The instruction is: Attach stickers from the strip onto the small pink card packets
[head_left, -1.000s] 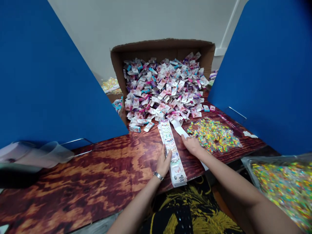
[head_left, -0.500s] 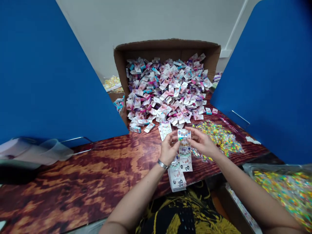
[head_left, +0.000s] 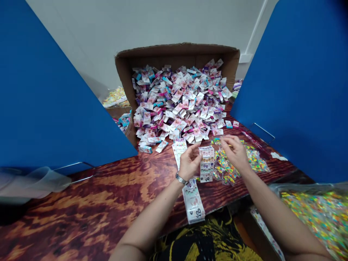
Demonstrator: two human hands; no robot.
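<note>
My left hand (head_left: 190,159), with a metal watch on its wrist, pinches the left edge of a narrow printed sheet (head_left: 207,165). Rows of small coloured pictures run down the sheet, with fold lines across it. To the right, my right hand (head_left: 236,152) is above a spread of small shiny yellow-green packets (head_left: 225,166). Its thumb and fingers are drawn together; anything between them is too small to make out. A stack of similar printed sheets (head_left: 193,203) lies below my left wrist, and more sheets (head_left: 179,146) lie beyond that hand.
A cardboard box (head_left: 123,69) lies on its side at the back, with many small printed boxes (head_left: 182,101) spilling out. Blue panels (head_left: 54,90) stand on both sides. A bin of shiny packets (head_left: 312,217) is at lower right, a clear plastic cup (head_left: 51,179) at left.
My right hand has left the printed sheet and moved right over the shiny packets, its fingers closing together. My left hand still holds the sheet. The view has shifted slightly.
</note>
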